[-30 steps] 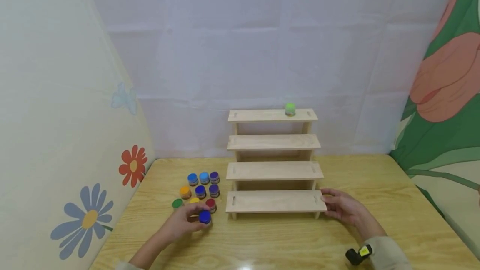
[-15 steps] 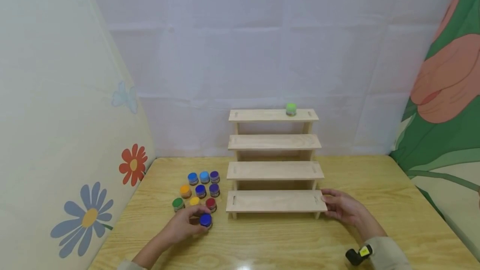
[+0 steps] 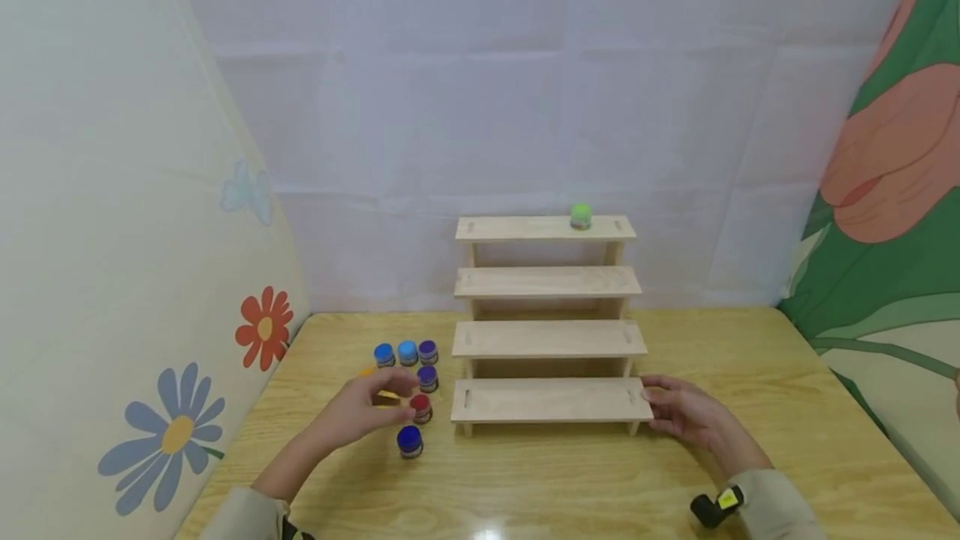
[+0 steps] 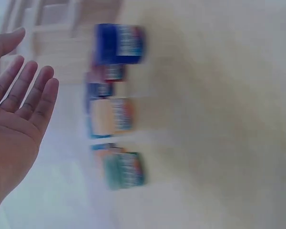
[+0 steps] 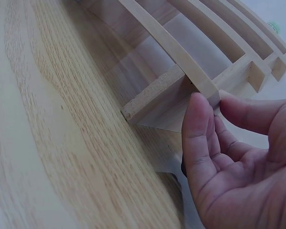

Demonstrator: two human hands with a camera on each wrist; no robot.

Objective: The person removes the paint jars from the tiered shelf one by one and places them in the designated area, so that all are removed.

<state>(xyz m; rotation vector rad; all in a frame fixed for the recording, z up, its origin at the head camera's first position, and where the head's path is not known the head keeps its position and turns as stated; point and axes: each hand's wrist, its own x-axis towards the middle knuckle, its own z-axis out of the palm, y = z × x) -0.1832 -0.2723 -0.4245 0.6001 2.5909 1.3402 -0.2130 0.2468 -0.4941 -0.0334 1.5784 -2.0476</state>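
Observation:
My left hand (image 3: 360, 415) hovers over the group of small paint jars on the left, its fingers spread and nothing between them. In the left wrist view its fingers are nearly straight. A dark blue-lidded jar (image 3: 409, 442) stands upright in front of the group, just below the fingertips. Close by are a dark red jar (image 3: 421, 408) and a purple jar (image 3: 427, 378); the hand covers others. With thumb and fingers, my right hand (image 5: 248, 157) pinches the right end of the lowest shelf of a stepped wooden rack (image 3: 551, 401).
A light green jar (image 3: 581, 217) sits on the rack's top shelf, right of the middle. Two blue jars (image 3: 384, 355) and another purple one stand at the back of the group. The wooden table (image 3: 555, 490) ends at a white cloth backdrop (image 3: 450, 107).
My left hand has let go of the dark blue jar, which stands on the table, and has moved up and back over the other jars. My right hand keeps its place on the rack.

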